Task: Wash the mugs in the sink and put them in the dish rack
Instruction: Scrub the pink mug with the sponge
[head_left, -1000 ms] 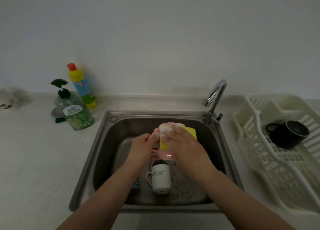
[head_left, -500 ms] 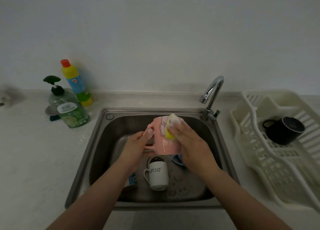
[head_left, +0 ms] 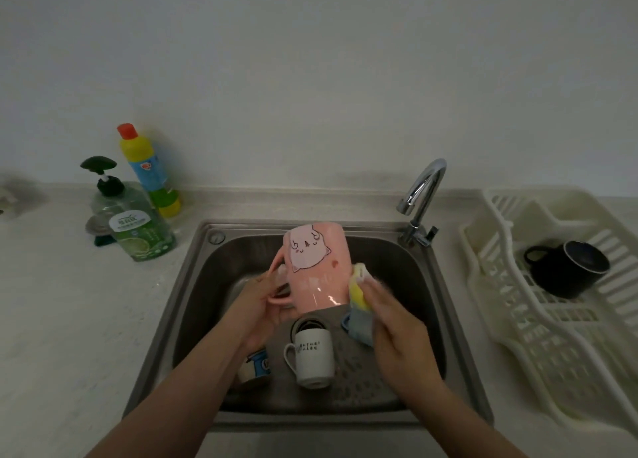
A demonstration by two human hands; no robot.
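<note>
**Pink mug up for its scrub, sponge pressed to the side**

Nearest the camera, the right hand (head_left: pixel 397 323) had its fingers curled round the yellow sponge (head_left: pixel 359 290), pinching it and pressing it against the right wall of the pink mug (head_left: pixel 316 267). The left hand (head_left: pixel 257 305) curled its fingers through and round the handle, holding the mug base-up over the sink (head_left: pixel 438 285).

The scrub would go best, by my reading, with the left hand turning the mug steadily while the sponge kept firm contact all the way round, rim included; soapy china on a handle grip looked liable to slip.

Just below the left fingers lay the white mug (head_left: pixel 312 357) on its side, a blue-patterned mug (head_left: pixel 257 368) beside it. Far right of the sponge hand, the dish rack (head_left: pixel 511 319) held a black mug (head_left: pixel 569 267).
</note>
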